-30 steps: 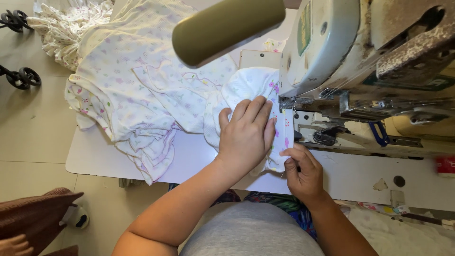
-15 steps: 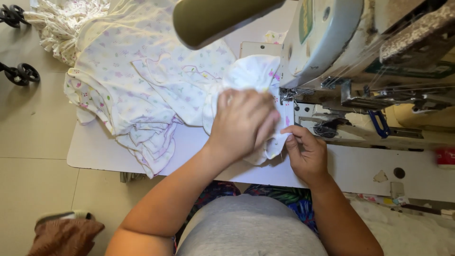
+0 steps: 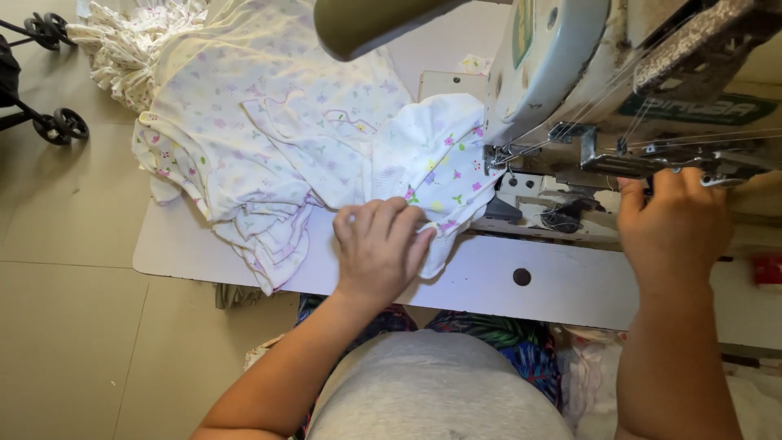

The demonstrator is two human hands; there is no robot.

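A small white fabric piece with a floral print (image 3: pixel 432 155) lies under the head of the pale sewing machine (image 3: pixel 554 73), near the needle area (image 3: pixel 501 155). My left hand (image 3: pixel 379 248) rests on the white table and pinches the lower edge of that piece. My right hand (image 3: pixel 672 228) is off the fabric, raised to the right against a metal bar on the machine's underside; its fingertips are hidden behind the bar.
A pile of pale printed garments (image 3: pixel 261 138) covers the left part of the white table (image 3: pixel 489 281) and hangs over its edge. More frilled fabric (image 3: pixel 130 41) lies beyond it. A wheeled black frame (image 3: pixel 49 81) stands on the tiled floor at far left.
My right hand has left the fabric near the needle and moved right and up to the machine's metal bar. My left hand has slid toward me, gripping the fabric's edge.
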